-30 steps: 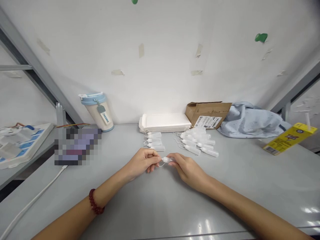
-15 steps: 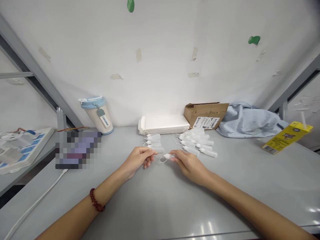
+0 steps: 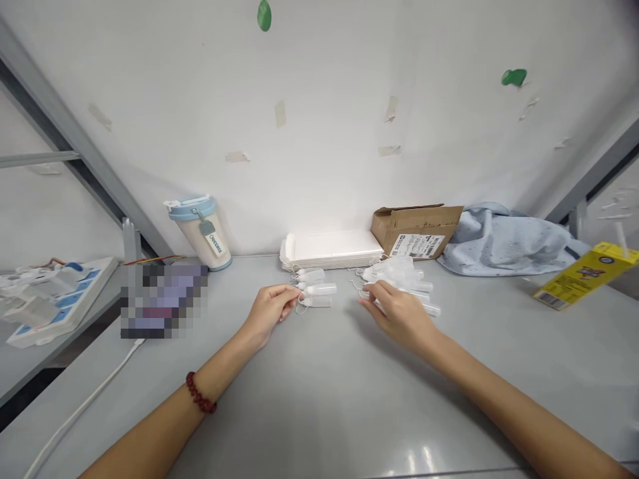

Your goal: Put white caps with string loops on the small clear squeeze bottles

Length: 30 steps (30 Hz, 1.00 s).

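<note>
Wall (image 3: 319, 66): white, marked with scraps of tape (image 3: 280, 114) and two green patches (image 3: 514, 77).
Table (image 3: 299, 406): grey, glossy; along its back are set a cup (image 3: 200, 229), a white stack (image 3: 334, 249), a cardboard box (image 3: 419, 229) and a pale cloth (image 3: 509, 243).
Left hand (image 3: 272, 309): thumb and finger are pinched together on the tip end of one bottle (image 3: 323, 289); a red bracelet (image 3: 200, 394) is worn at the wrist.
Bottle: translucent, held lengthwise over the row (image 3: 319, 303), its body pointed right.
Row: bottles are laid side by side, tips to the left, thin loops at that end.
Right hand (image 3: 399, 313): thumb and fingertip are held apart at the pile (image 3: 394, 273); whether anything is touched cannot be told.
Pile: bottles are heaped loosely before the box.
Handling: the held bottle is probably best kept parallel to its neighbours and lowered gently, its loop not trapped beneath; at the pile, a single body is best pinched, so that tangled loops are not dragged.
</note>
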Each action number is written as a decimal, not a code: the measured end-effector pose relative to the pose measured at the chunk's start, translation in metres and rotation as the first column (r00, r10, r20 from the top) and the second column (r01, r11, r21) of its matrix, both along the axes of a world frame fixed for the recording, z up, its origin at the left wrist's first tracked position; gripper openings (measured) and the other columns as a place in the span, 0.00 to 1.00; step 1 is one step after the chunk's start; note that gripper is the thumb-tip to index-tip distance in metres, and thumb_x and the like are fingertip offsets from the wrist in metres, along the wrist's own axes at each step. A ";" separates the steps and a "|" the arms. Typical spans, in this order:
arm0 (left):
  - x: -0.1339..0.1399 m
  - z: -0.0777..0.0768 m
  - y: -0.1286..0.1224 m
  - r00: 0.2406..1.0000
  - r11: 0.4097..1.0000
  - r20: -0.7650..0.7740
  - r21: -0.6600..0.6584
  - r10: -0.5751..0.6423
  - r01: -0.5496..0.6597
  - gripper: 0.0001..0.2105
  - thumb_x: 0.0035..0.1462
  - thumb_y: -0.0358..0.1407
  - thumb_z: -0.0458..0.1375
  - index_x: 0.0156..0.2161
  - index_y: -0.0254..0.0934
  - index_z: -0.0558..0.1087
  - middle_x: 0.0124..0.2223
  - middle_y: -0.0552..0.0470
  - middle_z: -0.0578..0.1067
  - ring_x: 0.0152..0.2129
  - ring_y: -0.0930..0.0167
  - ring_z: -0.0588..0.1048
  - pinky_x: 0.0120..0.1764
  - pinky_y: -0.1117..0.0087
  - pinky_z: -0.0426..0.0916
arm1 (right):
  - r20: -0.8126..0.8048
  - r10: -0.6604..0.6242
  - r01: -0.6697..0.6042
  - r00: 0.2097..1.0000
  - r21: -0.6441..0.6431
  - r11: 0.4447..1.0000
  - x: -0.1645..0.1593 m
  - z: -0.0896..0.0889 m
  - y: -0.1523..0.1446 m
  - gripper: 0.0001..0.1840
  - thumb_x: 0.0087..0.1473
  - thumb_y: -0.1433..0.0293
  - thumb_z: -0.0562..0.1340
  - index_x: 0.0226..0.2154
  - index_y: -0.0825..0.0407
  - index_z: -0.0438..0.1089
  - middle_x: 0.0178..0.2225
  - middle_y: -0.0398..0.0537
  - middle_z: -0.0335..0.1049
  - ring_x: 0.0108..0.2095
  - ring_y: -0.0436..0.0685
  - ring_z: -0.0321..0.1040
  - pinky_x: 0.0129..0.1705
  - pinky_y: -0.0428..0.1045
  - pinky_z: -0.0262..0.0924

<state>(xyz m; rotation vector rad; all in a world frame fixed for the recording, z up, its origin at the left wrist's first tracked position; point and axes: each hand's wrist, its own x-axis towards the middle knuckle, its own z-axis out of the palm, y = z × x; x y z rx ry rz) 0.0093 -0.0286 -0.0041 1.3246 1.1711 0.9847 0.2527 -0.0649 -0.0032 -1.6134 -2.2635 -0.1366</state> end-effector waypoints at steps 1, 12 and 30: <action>-0.003 -0.001 0.004 1.000 1.000 0.007 0.002 0.026 -0.026 0.12 0.48 0.40 0.57 0.27 0.31 0.73 0.20 0.59 0.60 0.13 0.82 0.54 0.19 0.75 0.46 | 0.042 -0.054 0.054 0.998 0.006 0.999 0.003 0.001 0.002 0.12 0.60 0.65 0.51 0.40 0.54 0.65 0.37 0.53 0.70 0.30 0.57 0.69 0.23 0.47 0.52; -0.004 -0.008 0.013 0.994 0.993 -0.021 -0.060 0.104 -0.105 0.14 0.45 0.42 0.58 0.31 0.30 0.73 0.21 0.59 0.60 0.13 0.82 0.54 0.17 0.77 0.45 | 0.274 -0.209 0.269 0.939 -0.204 0.941 0.007 0.014 0.005 0.13 0.55 0.63 0.58 0.38 0.55 0.67 0.37 0.53 0.69 0.34 0.63 0.70 0.23 0.48 0.49; 0.005 -0.012 -0.001 0.948 0.935 -0.189 0.298 0.255 -0.192 0.22 0.52 0.36 0.52 0.54 0.38 0.59 0.22 0.60 0.65 0.18 0.76 0.62 0.24 0.75 0.59 | -0.103 -0.061 0.035 0.993 -0.240 0.970 -0.002 0.005 -0.004 0.09 0.54 0.68 0.56 0.36 0.55 0.68 0.37 0.51 0.71 0.34 0.57 0.68 0.30 0.47 0.54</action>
